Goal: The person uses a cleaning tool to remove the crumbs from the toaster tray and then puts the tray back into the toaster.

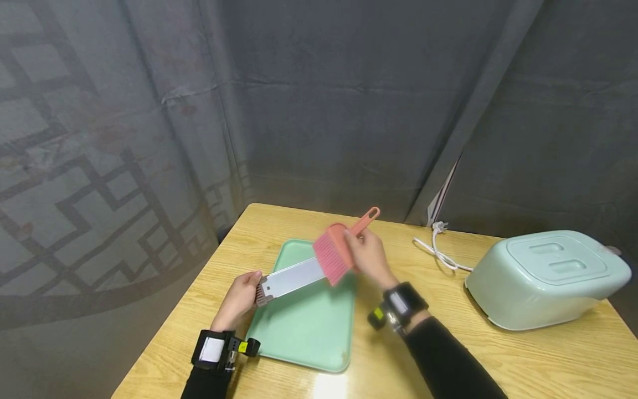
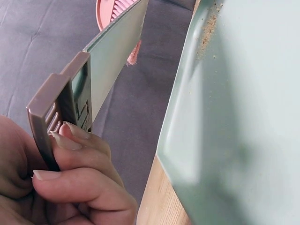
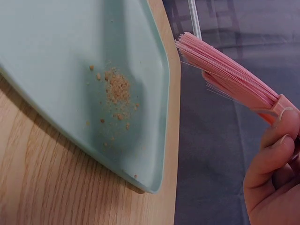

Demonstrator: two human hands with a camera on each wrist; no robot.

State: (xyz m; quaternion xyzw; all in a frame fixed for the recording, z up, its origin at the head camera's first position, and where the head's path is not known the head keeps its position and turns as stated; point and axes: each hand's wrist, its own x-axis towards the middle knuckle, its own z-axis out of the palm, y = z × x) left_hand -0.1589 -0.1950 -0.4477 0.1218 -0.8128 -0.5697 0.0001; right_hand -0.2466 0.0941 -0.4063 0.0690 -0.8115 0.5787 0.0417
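Two hands are up over the green tray (image 1: pixel 299 327), which lies flat on the wooden table (image 1: pixel 498 360) nearest me. My left hand (image 1: pixel 239 299) has its fingers (image 2: pixel 79 159) curled round the brown grip end of a flat grey crumb tray (image 1: pixel 294 277), holding it tilted above the green tray's left side. In my right-wrist view a small heap of brown crumbs (image 3: pixel 117 91) sits on the green tray near one corner. My right hand (image 1: pixel 366 255) is clenched round the handle of a pink brush (image 1: pixel 339 249), whose bristles (image 3: pixel 225 75) touch the far end of the crumb tray. Farther off to the right, well apart, stands a pale green toaster (image 1: pixel 548 277), with its white cord (image 1: pixel 438 249) lying beside it near the grey curtain (image 1: pixel 349 111).
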